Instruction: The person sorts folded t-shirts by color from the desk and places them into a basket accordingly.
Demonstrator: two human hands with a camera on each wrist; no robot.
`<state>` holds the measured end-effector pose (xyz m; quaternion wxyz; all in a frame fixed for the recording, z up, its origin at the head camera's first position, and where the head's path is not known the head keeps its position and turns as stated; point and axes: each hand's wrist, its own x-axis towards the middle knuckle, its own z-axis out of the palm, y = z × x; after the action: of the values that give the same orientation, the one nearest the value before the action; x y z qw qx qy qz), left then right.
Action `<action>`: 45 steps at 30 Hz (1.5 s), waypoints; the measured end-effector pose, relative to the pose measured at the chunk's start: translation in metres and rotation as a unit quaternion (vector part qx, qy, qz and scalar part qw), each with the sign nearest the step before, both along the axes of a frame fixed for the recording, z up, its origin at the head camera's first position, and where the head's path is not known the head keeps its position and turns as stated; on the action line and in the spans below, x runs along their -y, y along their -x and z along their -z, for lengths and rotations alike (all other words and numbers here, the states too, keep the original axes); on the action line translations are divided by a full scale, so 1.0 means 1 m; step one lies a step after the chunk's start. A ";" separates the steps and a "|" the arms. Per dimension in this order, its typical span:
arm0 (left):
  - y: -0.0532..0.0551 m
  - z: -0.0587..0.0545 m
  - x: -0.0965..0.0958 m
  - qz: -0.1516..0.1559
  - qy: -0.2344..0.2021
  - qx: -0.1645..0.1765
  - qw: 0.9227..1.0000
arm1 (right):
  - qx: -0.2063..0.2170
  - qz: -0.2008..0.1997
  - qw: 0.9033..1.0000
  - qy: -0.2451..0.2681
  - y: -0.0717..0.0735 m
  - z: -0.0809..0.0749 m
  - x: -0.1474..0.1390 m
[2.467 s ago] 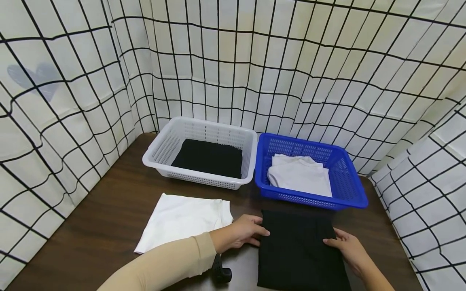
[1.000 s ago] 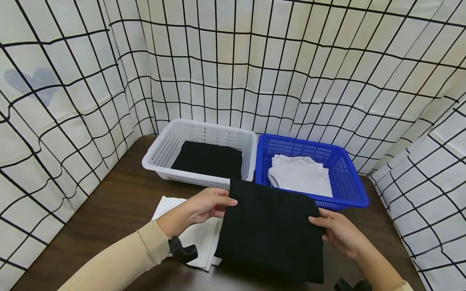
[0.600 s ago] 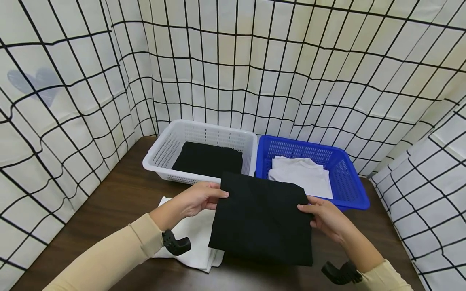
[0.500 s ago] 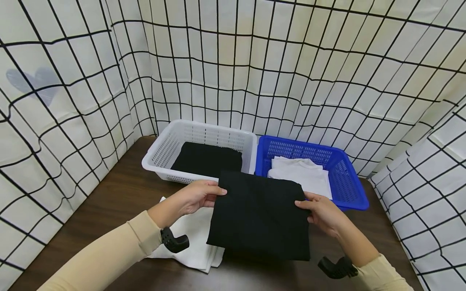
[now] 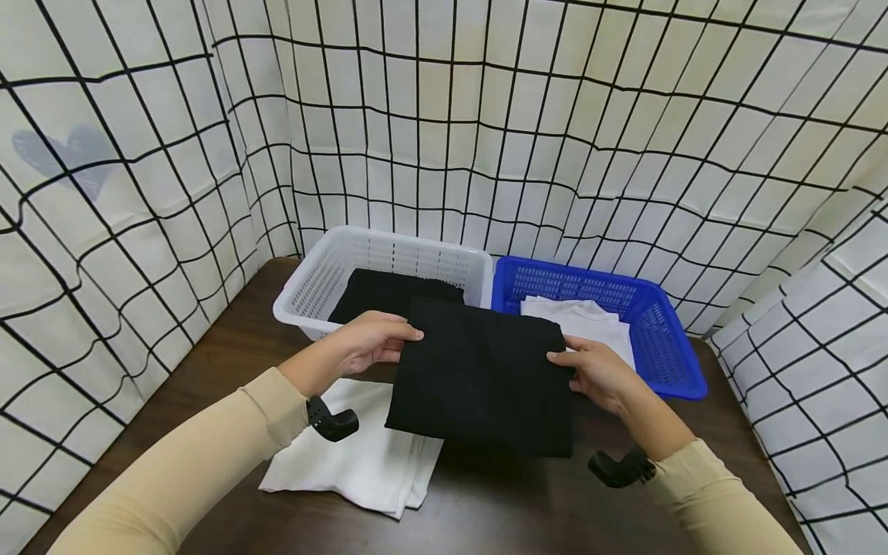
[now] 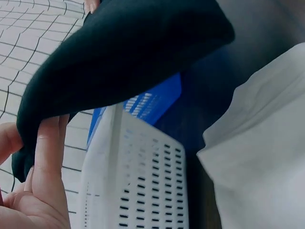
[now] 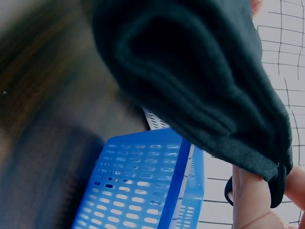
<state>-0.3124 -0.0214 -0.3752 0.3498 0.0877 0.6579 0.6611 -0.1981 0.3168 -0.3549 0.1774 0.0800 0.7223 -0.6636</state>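
Note:
Between both hands a folded black garment (image 5: 482, 378) is held up off the table, tilted, in front of the two baskets. My left hand (image 5: 371, 339) pinches its upper left edge, thumb on top and fingers beneath, as the left wrist view also shows. At the upper right edge my right hand (image 5: 597, 370) pinches it the same way. Several folded layers of the garment (image 7: 190, 81) show at its side in the right wrist view. A white basket (image 5: 312, 308) holds another folded black cloth (image 5: 395, 289), partly covered by the held garment. Folded white cloth (image 5: 586, 320) lies in the blue basket (image 5: 669, 339).
A folded white cloth (image 5: 347, 455) lies on the dark wooden table (image 5: 229, 354) at the front left, its right edge under the held garment in the head view. The baskets stand side by side at the back, before a white curtain (image 5: 388, 139) with a black grid.
Both hands have gripped the black garment, lifted it off the table at the right, and carried it left and away, toward the white basket. The white cloth on the table shows more again.

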 end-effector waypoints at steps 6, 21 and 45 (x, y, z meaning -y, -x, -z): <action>0.016 -0.012 0.008 -0.003 0.006 -0.007 1.000 | -0.010 0.002 1.000 0.012 0.016 -0.006 0.007; 0.054 -0.033 0.013 -0.026 0.013 -0.027 0.999 | 0.001 0.047 0.997 0.058 0.053 -0.027 0.019; 0.097 -0.052 0.028 -0.062 0.098 -0.054 0.992 | 0.011 0.108 0.992 0.067 0.115 -0.024 0.047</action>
<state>-0.4095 -0.0498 -0.3233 0.2786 0.0474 0.7418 0.6082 -0.3132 0.2702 -0.3309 0.1177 0.1527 0.6617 -0.7245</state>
